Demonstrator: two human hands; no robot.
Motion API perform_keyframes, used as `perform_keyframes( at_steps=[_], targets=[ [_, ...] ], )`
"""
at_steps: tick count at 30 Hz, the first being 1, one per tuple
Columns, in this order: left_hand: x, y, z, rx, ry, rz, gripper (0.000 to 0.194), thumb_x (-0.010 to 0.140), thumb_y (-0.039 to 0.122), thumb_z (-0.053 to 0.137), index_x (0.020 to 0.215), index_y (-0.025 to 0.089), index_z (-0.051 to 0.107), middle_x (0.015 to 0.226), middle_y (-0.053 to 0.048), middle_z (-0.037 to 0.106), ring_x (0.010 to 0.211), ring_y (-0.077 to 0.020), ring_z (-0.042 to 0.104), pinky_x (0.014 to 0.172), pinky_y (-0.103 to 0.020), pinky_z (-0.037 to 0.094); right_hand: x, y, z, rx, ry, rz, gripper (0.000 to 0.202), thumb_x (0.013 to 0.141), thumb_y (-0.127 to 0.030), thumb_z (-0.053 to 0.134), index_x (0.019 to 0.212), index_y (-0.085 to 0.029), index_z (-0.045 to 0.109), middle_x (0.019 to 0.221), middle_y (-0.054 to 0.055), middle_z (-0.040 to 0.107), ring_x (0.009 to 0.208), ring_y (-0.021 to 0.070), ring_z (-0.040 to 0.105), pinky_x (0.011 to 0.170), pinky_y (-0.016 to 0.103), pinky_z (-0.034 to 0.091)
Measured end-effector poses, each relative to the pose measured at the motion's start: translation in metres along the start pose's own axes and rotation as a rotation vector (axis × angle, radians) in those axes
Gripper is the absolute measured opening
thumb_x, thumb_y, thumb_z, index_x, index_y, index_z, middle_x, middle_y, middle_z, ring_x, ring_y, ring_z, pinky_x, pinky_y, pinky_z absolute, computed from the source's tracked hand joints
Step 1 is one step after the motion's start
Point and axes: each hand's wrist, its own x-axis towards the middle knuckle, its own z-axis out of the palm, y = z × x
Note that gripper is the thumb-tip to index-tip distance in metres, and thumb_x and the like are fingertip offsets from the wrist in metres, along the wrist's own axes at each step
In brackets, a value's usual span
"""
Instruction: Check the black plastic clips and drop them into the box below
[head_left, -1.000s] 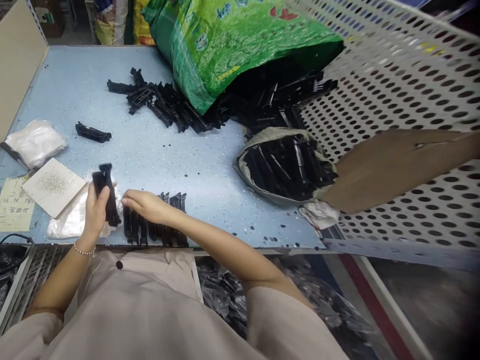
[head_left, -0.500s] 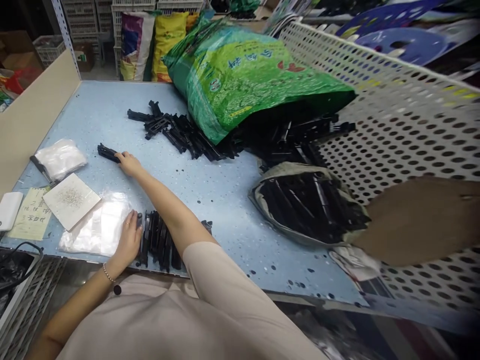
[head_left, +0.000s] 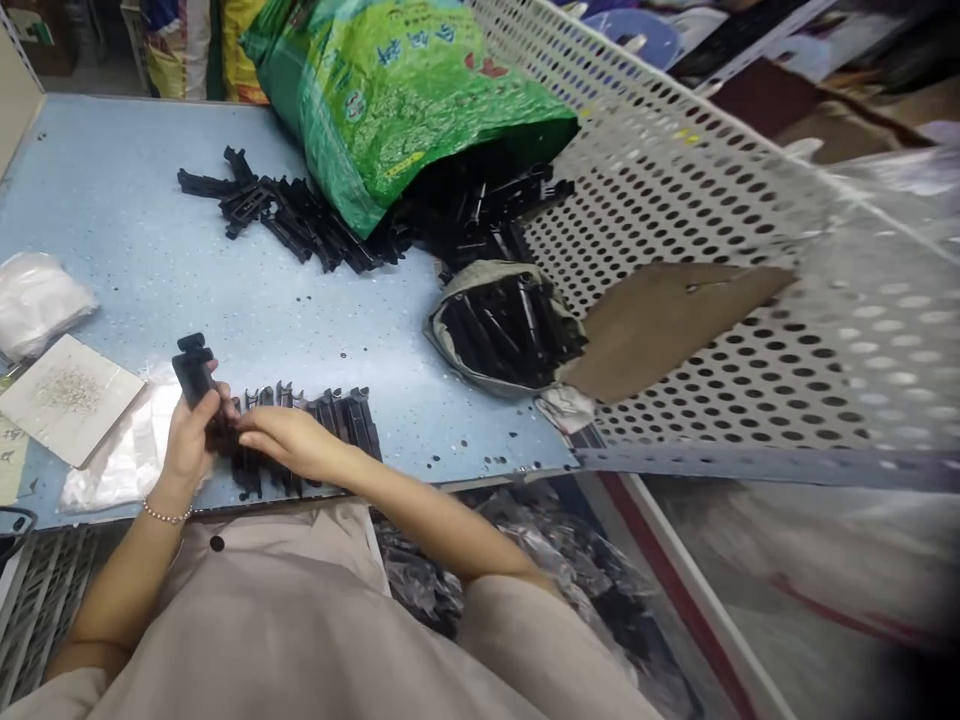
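My left hand (head_left: 191,432) is closed around a long black plastic part (head_left: 193,368), tilted up off the table with its wider end at the top. The fingers of my right hand (head_left: 292,442) are pressed together at the lower end of the same part, which the hands partly hide. Under and beside my right hand, a row of similar black plastic parts (head_left: 361,425) lies side by side near the table's front edge. Left of my left hand are a stack of clear plastic bags (head_left: 112,462) and a pale square tile (head_left: 71,395) with tiny bits on it.
A green woven bag (head_left: 442,100) spills black parts onto the blue table (head_left: 330,325), beside a loose pile (head_left: 289,220). A cloth sack (head_left: 442,325) of black parts stands at the right, by brown cardboard (head_left: 667,320) and a perforated white panel (head_left: 787,370). Another plastic bundle (head_left: 41,300) lies left.
My right hand has come back from the far left with a black part to the front edge. My left hand has lifted from beside the row and grips that part. The view has swung right.
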Motion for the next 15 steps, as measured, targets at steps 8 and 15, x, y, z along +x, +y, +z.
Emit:
perform_keyframes(
  at_steps=[8,15],
  targets=[
    [-0.007,-0.007,0.005,0.302,-0.115,-0.157,0.057,0.084,0.045,0.071,0.131,0.02,0.053,0.094,-0.004,0.062,0.062,-0.0114,0.057,0.056,-0.026,0.05,-0.02,0.014,-0.04,-0.321,0.22,0.133,0.047,0.104,-0.051,0.037,0.131,-0.018,0.055,0.121,0.014,0.066,0.112,0.0258,0.061,0.093,0.04,0.05],
    [0.126,-0.007,-0.023,1.251,0.068,0.199,0.08,0.078,0.015,0.065,0.152,0.013,0.034,0.145,-0.024,0.044,0.129,-0.0372,0.052,0.108,-0.053,0.043,-0.065,0.059,-0.016,-0.522,0.0,0.502,0.059,0.097,-0.044,0.052,0.15,-0.022,0.043,0.158,0.017,0.038,0.148,0.0423,0.027,0.111,0.066,0.035]
  ],
)
